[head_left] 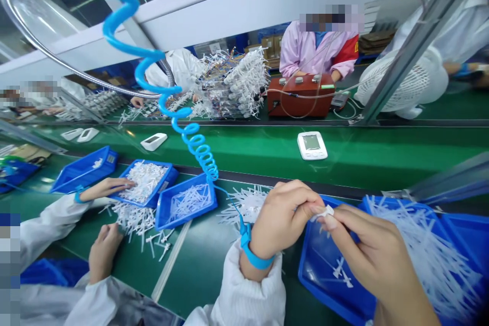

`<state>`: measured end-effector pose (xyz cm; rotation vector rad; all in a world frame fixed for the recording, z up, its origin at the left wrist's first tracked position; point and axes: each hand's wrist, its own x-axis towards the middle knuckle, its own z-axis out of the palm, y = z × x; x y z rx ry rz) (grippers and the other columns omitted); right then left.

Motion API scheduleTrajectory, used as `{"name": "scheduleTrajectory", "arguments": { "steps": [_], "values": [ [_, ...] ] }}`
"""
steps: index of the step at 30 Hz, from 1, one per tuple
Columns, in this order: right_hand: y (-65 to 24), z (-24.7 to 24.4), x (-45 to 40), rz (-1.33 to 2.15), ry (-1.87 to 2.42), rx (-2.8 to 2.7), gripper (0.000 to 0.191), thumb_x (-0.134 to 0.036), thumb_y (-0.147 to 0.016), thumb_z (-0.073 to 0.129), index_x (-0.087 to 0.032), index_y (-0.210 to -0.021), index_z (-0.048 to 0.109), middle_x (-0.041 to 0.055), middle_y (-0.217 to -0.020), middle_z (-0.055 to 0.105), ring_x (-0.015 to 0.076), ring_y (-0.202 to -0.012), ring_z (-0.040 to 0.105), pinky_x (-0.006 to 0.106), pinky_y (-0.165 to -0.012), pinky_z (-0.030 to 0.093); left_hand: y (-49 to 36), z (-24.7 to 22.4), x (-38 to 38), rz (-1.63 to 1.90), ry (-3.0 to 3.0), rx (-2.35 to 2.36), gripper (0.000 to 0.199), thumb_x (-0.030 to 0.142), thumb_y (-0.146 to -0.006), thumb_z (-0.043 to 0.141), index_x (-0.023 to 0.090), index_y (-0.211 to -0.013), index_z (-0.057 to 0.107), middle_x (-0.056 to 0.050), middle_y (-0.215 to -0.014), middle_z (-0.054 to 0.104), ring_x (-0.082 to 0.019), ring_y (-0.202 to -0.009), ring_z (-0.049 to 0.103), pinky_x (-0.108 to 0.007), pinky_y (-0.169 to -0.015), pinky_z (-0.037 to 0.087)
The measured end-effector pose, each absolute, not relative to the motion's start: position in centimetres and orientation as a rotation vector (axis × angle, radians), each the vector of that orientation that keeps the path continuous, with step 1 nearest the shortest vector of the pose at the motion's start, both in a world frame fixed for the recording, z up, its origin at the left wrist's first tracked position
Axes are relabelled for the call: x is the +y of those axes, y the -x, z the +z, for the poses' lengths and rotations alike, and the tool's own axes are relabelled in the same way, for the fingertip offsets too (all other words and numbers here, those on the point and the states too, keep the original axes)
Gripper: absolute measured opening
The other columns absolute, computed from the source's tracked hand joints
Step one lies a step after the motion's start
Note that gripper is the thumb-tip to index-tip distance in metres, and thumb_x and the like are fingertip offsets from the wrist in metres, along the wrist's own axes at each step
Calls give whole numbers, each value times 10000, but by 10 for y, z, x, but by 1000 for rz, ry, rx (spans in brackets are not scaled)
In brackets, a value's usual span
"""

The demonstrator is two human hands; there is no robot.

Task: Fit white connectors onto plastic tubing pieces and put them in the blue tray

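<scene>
My left hand, with a blue wrist strap and coiled cord, pinches a small white plastic piece. My right hand grips the same piece from the other side, fingertips touching it. Fingers cover much of the piece. Both hands are above a blue tray, in which a few small white parts lie. Behind my left wrist is a loose pile of thin white tube-like pieces. A blue bin of long white tubes stands right of my right hand.
At left, a co-worker's hand reaches into a blue tray of white parts. A blue tray of white tubes stands between us. The blue coiled cord hangs ahead. A white device with a screen lies on the green belt.
</scene>
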<state>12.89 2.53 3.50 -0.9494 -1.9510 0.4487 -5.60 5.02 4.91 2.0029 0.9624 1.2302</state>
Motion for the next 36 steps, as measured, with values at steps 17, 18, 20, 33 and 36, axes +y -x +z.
{"name": "scheduleTrajectory", "arguments": {
  "steps": [17,18,20,33,36],
  "values": [
    [-136,33,27,579,1031,-1990,318,-288,-1088,498,-184,-799,582,-5,-672,580,105,-564,543,231,-527,389,59,50,47,1206,-2135,988,188,309,-1044,619,185,-963,735,-12,-932,718,-132,-904,667,-284,-831,406],
    [-137,33,27,560,1031,-1993,324,-287,-1087,499,-184,-790,576,-4,-672,583,106,-563,544,232,-528,388,59,50,47,1211,-2133,981,178,305,-1040,626,183,-969,735,-13,-941,719,-133,-906,668,-282,-834,409],
    [-137,34,28,507,1017,-2002,339,-285,-1091,494,-184,-773,554,-4,-677,588,101,-562,545,229,-534,389,59,50,48,1228,-2122,955,150,282,-1035,633,180,-984,730,-17,-956,720,-136,-915,669,-278,-847,419],
    [-127,42,26,437,955,-1915,331,-265,-1108,482,-176,-807,585,-11,-699,572,93,-625,547,215,-596,388,50,55,44,1370,-2051,901,48,175,-1022,632,187,-989,665,3,-947,707,-122,-915,649,-241,-842,454],
    [-128,43,25,448,960,-1893,324,-259,-1106,484,-178,-813,594,-15,-695,568,92,-623,542,214,-597,382,49,53,44,1383,-2049,893,37,190,-1024,633,193,-1000,660,5,-952,701,-121,-925,645,-237,-844,461]
  ]
}}
